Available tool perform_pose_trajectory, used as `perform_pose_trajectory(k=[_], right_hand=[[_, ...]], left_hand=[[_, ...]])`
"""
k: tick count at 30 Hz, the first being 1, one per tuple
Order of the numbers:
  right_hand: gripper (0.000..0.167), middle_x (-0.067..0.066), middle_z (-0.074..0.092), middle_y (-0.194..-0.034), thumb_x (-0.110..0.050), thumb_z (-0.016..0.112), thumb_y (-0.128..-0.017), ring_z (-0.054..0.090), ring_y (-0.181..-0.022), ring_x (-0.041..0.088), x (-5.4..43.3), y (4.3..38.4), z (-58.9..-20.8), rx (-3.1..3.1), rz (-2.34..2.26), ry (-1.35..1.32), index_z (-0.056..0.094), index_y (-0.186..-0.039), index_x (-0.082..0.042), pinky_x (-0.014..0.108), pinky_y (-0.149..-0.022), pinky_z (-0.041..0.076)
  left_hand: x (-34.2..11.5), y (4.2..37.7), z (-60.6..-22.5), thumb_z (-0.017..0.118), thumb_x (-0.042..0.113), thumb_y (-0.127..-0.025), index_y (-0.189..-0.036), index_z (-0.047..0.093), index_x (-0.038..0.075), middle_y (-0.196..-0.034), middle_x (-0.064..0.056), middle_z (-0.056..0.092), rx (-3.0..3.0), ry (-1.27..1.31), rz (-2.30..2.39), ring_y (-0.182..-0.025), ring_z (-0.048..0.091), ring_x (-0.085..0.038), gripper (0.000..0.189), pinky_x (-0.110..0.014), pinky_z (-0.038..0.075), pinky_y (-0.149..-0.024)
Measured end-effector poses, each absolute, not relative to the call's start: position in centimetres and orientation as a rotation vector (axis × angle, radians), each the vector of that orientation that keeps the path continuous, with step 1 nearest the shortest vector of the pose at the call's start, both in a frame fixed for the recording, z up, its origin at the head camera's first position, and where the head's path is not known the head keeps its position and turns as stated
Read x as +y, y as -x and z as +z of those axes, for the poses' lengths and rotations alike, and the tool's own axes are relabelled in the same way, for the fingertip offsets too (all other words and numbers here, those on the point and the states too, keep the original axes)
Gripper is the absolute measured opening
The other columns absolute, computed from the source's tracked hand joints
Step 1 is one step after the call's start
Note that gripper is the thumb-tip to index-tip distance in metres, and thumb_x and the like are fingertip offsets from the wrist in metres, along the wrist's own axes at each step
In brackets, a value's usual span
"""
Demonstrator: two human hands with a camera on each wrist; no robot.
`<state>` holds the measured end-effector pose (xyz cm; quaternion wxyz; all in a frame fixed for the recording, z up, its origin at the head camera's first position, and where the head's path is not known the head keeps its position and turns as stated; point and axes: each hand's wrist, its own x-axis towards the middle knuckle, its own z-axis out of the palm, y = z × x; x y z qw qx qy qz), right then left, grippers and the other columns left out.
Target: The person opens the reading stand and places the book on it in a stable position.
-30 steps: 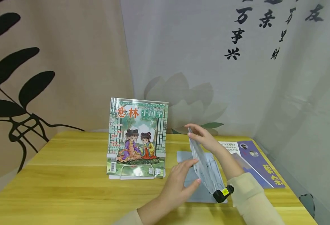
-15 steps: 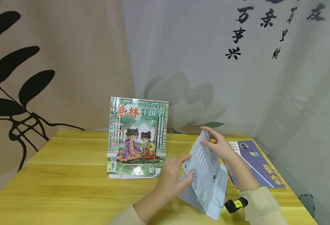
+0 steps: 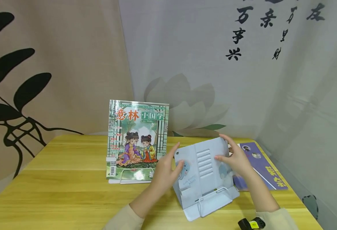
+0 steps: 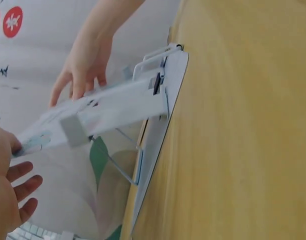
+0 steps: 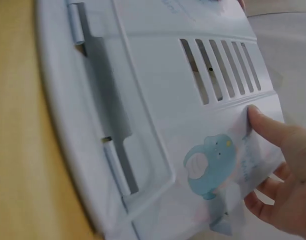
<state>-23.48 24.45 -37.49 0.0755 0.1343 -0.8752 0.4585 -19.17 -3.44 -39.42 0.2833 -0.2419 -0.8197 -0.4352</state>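
A pale blue book stand (image 3: 189,180) with cartoon prints, a slotted back panel and a wire page holder stands tilted open on its base at the table's right. My left hand (image 3: 164,171) holds the panel's upper left edge, thumb on the front. In the left wrist view, a bent wire prop (image 4: 120,167) joins the raised panel to the base. My right hand (image 3: 238,159) grips the panel's right edge, its thumb (image 5: 268,125) on the front near the slots and its other fingers behind.
A green magazine (image 3: 138,140) leans upright on another stand left of my hands. A purple magazine (image 3: 267,172) lies flat at the table's right edge, partly behind my right forearm. A printed curtain (image 3: 191,64) hangs behind the table (image 3: 70,179).
The book stand has turned from nearly edge-on to facing me, its base swinging round to the front. Both hands have kept to its panel, and the right hand has moved right.
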Motion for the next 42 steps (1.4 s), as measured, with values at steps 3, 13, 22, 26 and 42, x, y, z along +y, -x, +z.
perform_pose_trajectory(k=[3, 13, 22, 26, 42], right_hand=[[0.088, 0.019, 0.037, -0.143, -0.020, 0.082, -0.076, 0.057, -0.100, 0.041, 24.3, 22.9, -37.8, -2.613, 1.373, -0.344, 0.032, -0.148, -0.027, 0.036, -0.061, 0.052], [0.088, 0.022, 0.046, -0.134, -0.022, 0.084, -0.075, 0.050, -0.113, 0.041, 23.5, 23.3, -38.8, -2.551, 1.293, -0.210, 0.033, -0.146, -0.023, 0.054, -0.083, 0.047], [0.088, 0.024, 0.039, -0.142, -0.017, 0.084, -0.074, 0.045, -0.120, 0.044, 23.0, 25.9, -39.0, -2.489, 1.328, -0.156, 0.033, -0.146, -0.023, 0.058, -0.092, 0.041], [0.088, 0.022, 0.037, -0.145, -0.015, 0.083, -0.075, 0.043, -0.122, 0.043, 22.6, 27.2, -39.2, -2.466, 1.348, -0.156, 0.033, -0.146, -0.025, 0.057, -0.095, 0.040], [0.088, 0.021, 0.031, -0.150, -0.014, 0.078, -0.081, 0.034, -0.130, 0.044, 21.7, 28.6, -39.1, -2.452, 1.326, -0.105, 0.026, -0.151, -0.027, 0.058, -0.104, 0.029]], left_hand=[[-3.5, 19.8, -39.7, 0.069, 0.013, -0.088, -0.146, 0.040, 0.012, -0.112, -0.017, 0.065, -2.178, 0.631, -1.100, -0.087, 0.065, -0.027, 0.064, -0.036, 0.053, -0.082], [-2.7, 22.2, -39.8, 0.078, 0.030, -0.081, -0.152, 0.023, 0.029, -0.099, -0.012, 0.066, -2.415, 0.493, -1.075, -0.075, 0.061, -0.022, 0.090, -0.035, 0.052, -0.061], [-1.7, 25.2, -39.1, 0.079, 0.019, -0.080, -0.151, 0.020, 0.038, -0.060, -0.005, 0.048, -2.467, 0.370, -1.363, -0.044, 0.040, -0.013, 0.094, -0.027, 0.039, -0.040], [-1.5, 26.3, -39.2, 0.078, 0.014, -0.080, -0.151, 0.021, 0.037, -0.061, -0.006, 0.049, -2.443, 0.330, -1.397, -0.042, 0.039, -0.013, 0.094, -0.028, 0.041, -0.043], [-0.2, 28.4, -39.3, 0.076, 0.007, -0.080, -0.153, 0.022, 0.032, -0.125, -0.028, 0.054, -2.406, 0.216, -1.407, -0.083, 0.059, -0.035, 0.094, -0.049, 0.050, -0.080]])
